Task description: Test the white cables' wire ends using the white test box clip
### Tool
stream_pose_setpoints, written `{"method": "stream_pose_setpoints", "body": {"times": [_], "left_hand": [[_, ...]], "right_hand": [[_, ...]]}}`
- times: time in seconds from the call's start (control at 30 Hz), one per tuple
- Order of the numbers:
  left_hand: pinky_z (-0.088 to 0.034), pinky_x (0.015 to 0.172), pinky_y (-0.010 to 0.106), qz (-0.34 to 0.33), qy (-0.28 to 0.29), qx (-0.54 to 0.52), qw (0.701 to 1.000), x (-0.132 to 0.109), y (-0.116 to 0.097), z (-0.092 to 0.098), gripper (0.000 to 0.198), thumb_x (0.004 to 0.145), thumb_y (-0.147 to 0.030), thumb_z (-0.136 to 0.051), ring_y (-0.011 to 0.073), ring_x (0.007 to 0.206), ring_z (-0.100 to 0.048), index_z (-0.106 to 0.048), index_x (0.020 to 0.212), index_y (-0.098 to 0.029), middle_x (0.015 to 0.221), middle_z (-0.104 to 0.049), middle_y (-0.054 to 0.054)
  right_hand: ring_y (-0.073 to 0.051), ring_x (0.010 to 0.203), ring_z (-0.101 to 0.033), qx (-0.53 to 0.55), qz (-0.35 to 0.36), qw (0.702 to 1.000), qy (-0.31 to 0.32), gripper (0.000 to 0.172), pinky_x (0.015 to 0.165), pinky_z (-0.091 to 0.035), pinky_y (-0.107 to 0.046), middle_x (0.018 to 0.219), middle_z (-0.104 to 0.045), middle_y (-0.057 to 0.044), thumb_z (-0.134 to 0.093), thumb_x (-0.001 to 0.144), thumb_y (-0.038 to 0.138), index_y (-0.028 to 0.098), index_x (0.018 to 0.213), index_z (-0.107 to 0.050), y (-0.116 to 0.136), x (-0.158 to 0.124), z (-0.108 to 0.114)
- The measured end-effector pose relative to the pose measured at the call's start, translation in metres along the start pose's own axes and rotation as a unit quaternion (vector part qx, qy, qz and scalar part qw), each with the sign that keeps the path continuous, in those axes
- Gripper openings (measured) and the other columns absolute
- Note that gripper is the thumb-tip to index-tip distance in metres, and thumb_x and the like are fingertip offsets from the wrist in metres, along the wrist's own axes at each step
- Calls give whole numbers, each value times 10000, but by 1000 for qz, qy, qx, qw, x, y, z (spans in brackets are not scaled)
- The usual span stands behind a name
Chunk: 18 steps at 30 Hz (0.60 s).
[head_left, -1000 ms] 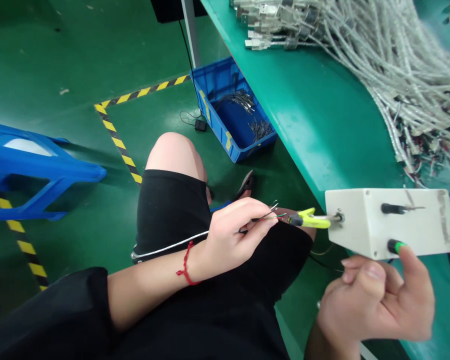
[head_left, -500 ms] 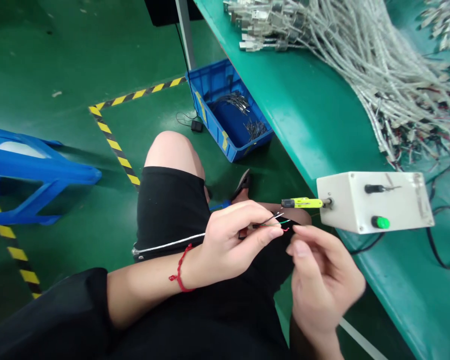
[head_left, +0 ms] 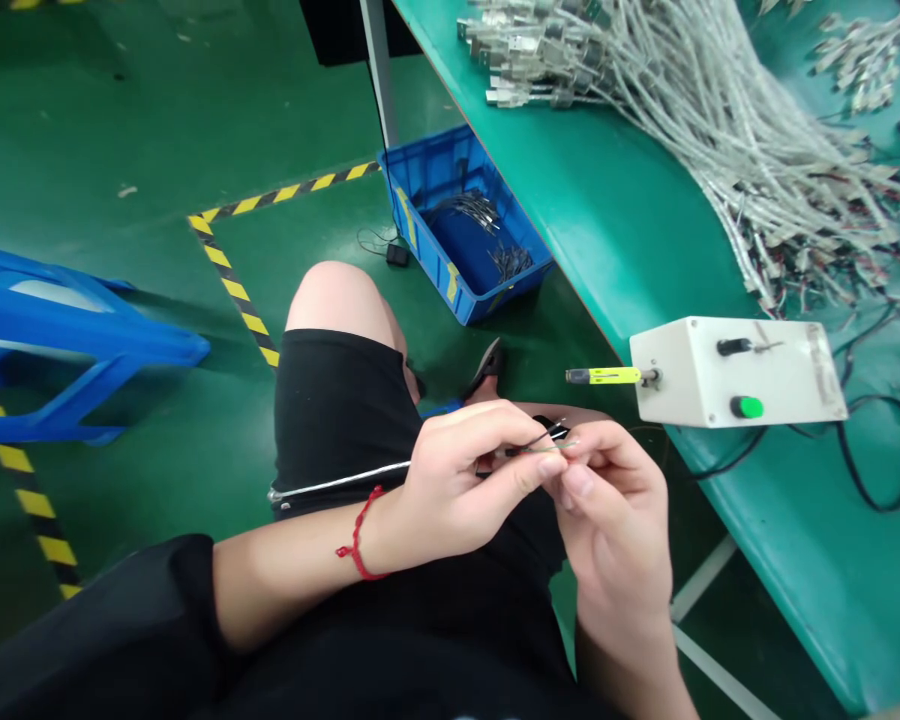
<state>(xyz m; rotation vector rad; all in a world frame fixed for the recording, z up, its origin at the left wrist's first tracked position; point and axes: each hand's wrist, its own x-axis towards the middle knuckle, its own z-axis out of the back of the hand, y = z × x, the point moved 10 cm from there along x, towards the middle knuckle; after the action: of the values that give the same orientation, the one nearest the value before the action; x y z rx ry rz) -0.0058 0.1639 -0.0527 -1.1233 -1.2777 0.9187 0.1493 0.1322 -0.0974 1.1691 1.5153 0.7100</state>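
The left hand [head_left: 465, 480], a red string bracelet [head_left: 356, 537] at its wrist, pinches thin coloured wires [head_left: 547, 447] between thumb and fingers above the black shorts [head_left: 337, 430]. The right hand [head_left: 615, 500] curls in and grips them too, below a white plastic box [head_left: 735, 375] at the green surface's [head_left: 645, 230] edge.

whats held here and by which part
A white cable: the left hand grips near its end, the right hand pinches its thin end wires.

A cable assembly workshop: green factory floor with hazard tape [head_left: 229, 285], a green workbench [head_left: 630, 230], and bundled USB cables [head_left: 690, 130].
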Motion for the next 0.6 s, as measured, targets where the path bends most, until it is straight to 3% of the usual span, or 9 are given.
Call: {"method": "stream_pose_setpoints", "body": {"times": [0.2,0.33,0.5,0.6], "left_hand": [[-496,587,231,-5,4,-12,1000,-2,0,-6,123,930,-183,-832,123,656,-629,-718,895,-151,786,-727,27],[-504,600,221,-16,-5,-10,1000,-4,-4,-6,124,902,-137,-847,122,678,-641,-724,899,-142,794,-731,25],[-527,636,224,-31,-3,0,1000,-4,-8,-4,122,888,-68,-832,127,711,-663,-732,919,-130,817,-743,36],[-530,635,229,-32,-1,4,999,-3,-8,-4,122,890,-72,-835,131,708,-663,-737,927,-134,818,-744,36]], "right_hand": [[-66,587,-499,56,-3,997,51,131,585,-464,-176,679,-567,59,-842,855,226,225,864,-711,-2,7,-6],[-73,597,-536,37,49,997,42,142,605,-505,-188,681,-581,62,-849,851,208,229,853,-709,2,2,-1],[-132,712,-661,-111,161,980,-24,105,586,-525,-237,818,-710,13,-819,879,172,244,922,-755,23,-9,11],[-141,671,-655,-252,262,929,-66,106,548,-499,-258,809,-734,5,-812,880,156,241,933,-778,49,-19,7]]}}
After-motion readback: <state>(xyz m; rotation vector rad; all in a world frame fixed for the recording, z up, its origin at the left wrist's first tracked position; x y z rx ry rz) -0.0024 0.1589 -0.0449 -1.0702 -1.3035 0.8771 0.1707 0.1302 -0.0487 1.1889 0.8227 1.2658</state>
